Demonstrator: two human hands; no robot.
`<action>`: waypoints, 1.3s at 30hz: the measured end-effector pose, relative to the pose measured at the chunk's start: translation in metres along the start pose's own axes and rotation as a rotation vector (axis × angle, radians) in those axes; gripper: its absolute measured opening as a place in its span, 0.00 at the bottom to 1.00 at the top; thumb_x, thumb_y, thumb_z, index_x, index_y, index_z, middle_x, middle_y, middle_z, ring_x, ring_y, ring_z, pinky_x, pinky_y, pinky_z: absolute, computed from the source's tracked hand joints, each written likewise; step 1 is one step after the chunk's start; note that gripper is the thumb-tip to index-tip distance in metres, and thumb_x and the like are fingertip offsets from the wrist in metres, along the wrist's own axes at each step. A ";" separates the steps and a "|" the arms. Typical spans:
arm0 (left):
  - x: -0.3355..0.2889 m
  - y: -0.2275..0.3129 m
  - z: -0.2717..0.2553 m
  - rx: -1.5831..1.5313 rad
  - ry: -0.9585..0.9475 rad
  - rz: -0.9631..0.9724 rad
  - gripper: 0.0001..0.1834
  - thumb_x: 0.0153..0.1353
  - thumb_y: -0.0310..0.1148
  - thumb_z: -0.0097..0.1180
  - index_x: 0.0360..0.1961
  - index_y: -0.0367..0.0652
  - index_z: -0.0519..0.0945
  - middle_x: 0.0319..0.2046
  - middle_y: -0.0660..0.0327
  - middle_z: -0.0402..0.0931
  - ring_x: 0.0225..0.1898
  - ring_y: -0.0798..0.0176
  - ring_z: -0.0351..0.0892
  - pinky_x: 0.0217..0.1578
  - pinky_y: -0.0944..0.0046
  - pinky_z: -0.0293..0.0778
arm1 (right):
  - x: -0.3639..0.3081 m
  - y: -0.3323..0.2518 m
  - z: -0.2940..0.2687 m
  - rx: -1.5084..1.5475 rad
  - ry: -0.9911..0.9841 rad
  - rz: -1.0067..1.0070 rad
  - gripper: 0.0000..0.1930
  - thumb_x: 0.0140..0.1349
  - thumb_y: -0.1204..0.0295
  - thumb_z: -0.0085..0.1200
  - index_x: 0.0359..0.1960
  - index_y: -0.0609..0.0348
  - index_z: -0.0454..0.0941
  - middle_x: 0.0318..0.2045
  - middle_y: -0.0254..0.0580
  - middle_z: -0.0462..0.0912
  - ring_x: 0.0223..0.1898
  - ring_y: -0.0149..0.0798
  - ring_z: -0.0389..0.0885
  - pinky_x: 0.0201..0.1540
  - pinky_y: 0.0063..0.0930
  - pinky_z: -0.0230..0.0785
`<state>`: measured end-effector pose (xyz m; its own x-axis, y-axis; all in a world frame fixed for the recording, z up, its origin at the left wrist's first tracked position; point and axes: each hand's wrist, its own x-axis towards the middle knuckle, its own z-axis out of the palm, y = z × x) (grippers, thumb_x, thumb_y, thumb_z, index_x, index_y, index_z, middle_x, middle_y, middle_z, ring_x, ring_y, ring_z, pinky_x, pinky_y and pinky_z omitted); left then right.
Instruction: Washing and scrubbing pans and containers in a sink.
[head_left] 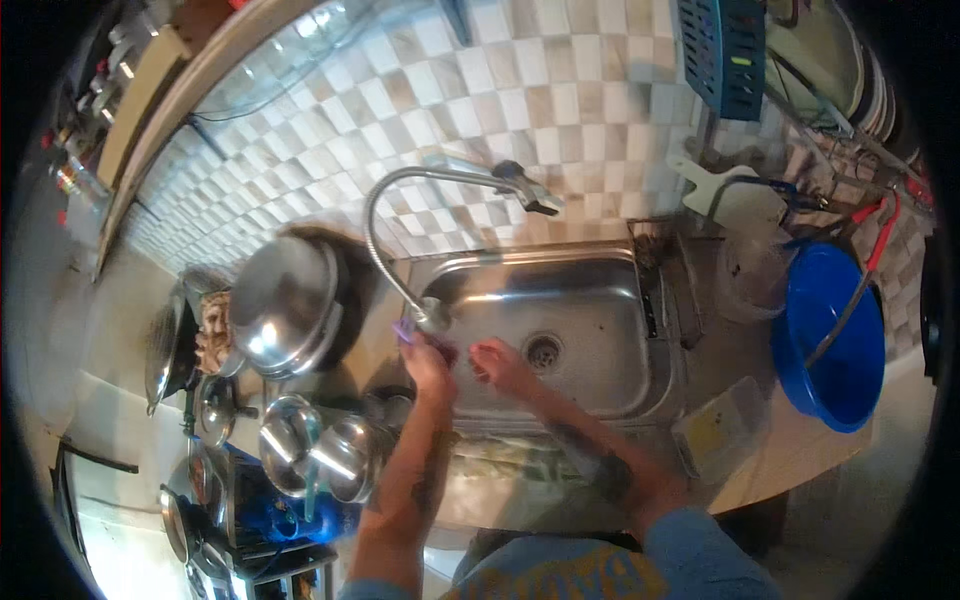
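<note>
Below the spray head (431,314) of a flexible metal faucet, my left hand (430,368) is closed at the left side of the steel sink (590,375). A small purple thing (402,331) shows at its fingers; its kind is too blurred to tell. My right hand (503,368) is beside it, over the basin and left of the drain (544,350). Its fingers are curled in, and whatever they hold, if anything, is hidden. A narrow gap separates the two hands.
Left of the sink stand a large steel pot (283,307), smaller steel pots (352,460) and a lid (216,408). On the right are a blue plastic basin (830,340), a clear plastic container (750,275) and a wire rack (665,260). A blue basket (722,60) hangs on the tiled wall.
</note>
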<state>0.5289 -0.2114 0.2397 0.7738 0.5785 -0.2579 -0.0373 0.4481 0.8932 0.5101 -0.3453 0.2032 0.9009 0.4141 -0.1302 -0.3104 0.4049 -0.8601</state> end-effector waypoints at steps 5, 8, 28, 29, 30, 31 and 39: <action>0.048 0.104 0.029 0.208 -0.074 0.330 0.14 0.64 0.44 0.47 0.34 0.44 0.74 0.19 0.68 0.66 0.16 0.74 0.63 0.16 0.71 0.60 | 0.076 0.031 0.028 -0.285 0.094 -0.381 0.26 0.54 0.71 0.55 0.55 0.60 0.64 0.40 0.45 0.73 0.41 0.38 0.72 0.44 0.34 0.66; 0.060 0.170 0.039 0.467 -0.241 0.610 0.13 0.67 0.40 0.45 0.34 0.42 0.75 0.21 0.67 0.68 0.19 0.75 0.63 0.18 0.72 0.60 | 0.069 -0.028 0.076 -0.530 0.301 -0.849 0.25 0.52 0.70 0.56 0.53 0.60 0.65 0.38 0.50 0.73 0.40 0.48 0.74 0.42 0.38 0.67; 0.113 0.229 0.194 0.510 -0.974 0.220 0.08 0.61 0.34 0.50 0.37 0.45 0.80 0.25 0.72 0.73 0.24 0.77 0.66 0.24 0.76 0.61 | 0.136 -0.171 0.042 -0.681 0.640 -1.054 0.17 0.70 0.65 0.33 0.31 0.62 0.71 0.27 0.45 0.73 0.31 0.41 0.73 0.40 0.32 0.64; 0.118 0.228 0.198 0.543 -1.031 0.179 0.09 0.61 0.35 0.50 0.37 0.46 0.80 0.25 0.72 0.73 0.24 0.78 0.66 0.24 0.77 0.61 | 0.138 -0.176 0.038 -0.623 0.567 -0.946 0.20 0.71 0.62 0.31 0.32 0.62 0.72 0.27 0.43 0.74 0.32 0.37 0.73 0.41 0.31 0.65; 0.122 0.227 0.202 0.494 -1.079 0.127 0.10 0.63 0.31 0.48 0.40 0.43 0.80 0.26 0.70 0.74 0.25 0.78 0.69 0.24 0.77 0.64 | 0.138 -0.180 0.034 -0.635 0.577 -0.956 0.20 0.71 0.62 0.31 0.32 0.62 0.72 0.27 0.43 0.74 0.32 0.37 0.73 0.41 0.31 0.65; 0.130 0.226 0.202 0.488 -1.086 0.132 0.10 0.63 0.31 0.48 0.40 0.43 0.80 0.26 0.70 0.74 0.25 0.78 0.69 0.24 0.77 0.64 | 0.138 -0.183 0.035 -0.633 0.505 -0.894 0.23 0.72 0.58 0.28 0.33 0.63 0.73 0.27 0.41 0.75 0.32 0.35 0.73 0.41 0.29 0.65; 0.155 0.214 0.206 0.344 -1.261 -0.017 0.14 0.64 0.27 0.48 0.50 0.36 0.73 0.32 0.65 0.77 0.30 0.75 0.74 0.32 0.78 0.72 | 0.144 -0.203 0.013 -0.594 0.249 -0.647 0.32 0.69 0.46 0.27 0.33 0.64 0.76 0.25 0.39 0.76 0.29 0.32 0.74 0.38 0.26 0.67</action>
<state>0.7710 -0.1665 0.4671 0.8358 -0.5427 0.0829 -0.0045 0.1442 0.9895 0.6986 -0.3574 0.3659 0.9056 0.0367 0.4226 0.4234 -0.0176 -0.9058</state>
